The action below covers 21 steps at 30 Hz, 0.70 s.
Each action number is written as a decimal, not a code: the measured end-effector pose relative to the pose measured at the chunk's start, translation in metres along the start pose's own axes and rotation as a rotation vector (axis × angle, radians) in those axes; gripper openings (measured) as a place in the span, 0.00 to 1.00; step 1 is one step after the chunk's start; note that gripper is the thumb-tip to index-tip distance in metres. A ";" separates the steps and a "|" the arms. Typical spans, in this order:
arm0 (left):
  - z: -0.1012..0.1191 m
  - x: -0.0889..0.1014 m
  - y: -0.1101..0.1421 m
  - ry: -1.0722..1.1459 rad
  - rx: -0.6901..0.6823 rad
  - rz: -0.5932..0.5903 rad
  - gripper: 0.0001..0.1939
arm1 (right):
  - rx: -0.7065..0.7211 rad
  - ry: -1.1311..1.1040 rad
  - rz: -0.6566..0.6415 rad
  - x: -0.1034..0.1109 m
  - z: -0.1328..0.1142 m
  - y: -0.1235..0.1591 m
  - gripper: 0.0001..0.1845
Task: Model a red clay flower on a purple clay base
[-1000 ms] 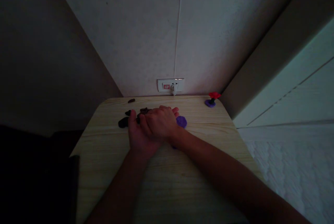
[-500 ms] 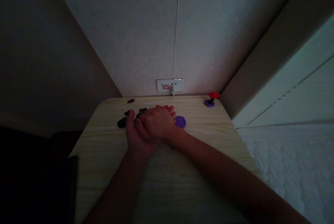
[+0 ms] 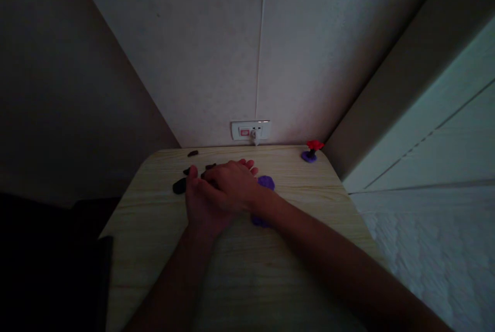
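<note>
My left hand (image 3: 203, 208) is palm up over the table, with its thumb raised and fingertips showing beyond the other hand. Across its palm lies my right hand (image 3: 232, 182), palm down and pressed onto it. Whatever is between the palms is hidden; only a dark gap shows by the right thumb. Just left of the hands is a flat black oval piece (image 3: 179, 186), which looks like modelling clay. Small dark pieces (image 3: 211, 166) lie behind the fingers. On the right, a purple disc (image 3: 266, 182) is close to my right wrist, and another purple piece (image 3: 260, 221) is partly under the forearm.
A small figure with a red flower-like top (image 3: 314, 145) on a purple base (image 3: 309, 156) stands at the table's back right corner. A dark strip (image 3: 193, 153) lies at the back left. Behind the wooden table (image 3: 240, 280) is a wall socket (image 3: 250, 130) with a plug.
My right hand has shifted slightly over the left palm, its fingers more bunched. More of the purple piece beneath the right forearm shows now. The view has tilted slightly.
</note>
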<state>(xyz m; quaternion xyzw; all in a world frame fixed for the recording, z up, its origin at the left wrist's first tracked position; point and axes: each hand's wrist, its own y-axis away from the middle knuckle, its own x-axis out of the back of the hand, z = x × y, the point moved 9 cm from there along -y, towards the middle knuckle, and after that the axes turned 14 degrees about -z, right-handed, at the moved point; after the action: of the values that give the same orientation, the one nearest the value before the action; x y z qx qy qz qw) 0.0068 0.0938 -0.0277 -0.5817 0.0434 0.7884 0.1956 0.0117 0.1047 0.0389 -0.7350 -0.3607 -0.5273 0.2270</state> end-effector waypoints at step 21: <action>-0.013 -0.008 0.000 0.029 -0.002 0.074 0.45 | -0.091 0.154 0.080 -0.006 0.003 0.001 0.37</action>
<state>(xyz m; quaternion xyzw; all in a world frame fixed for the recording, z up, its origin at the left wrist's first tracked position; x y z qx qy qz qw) 0.0201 0.0877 -0.0244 -0.5913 0.0671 0.7865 0.1654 0.0130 0.1041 0.0326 -0.7157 -0.2883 -0.5886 0.2412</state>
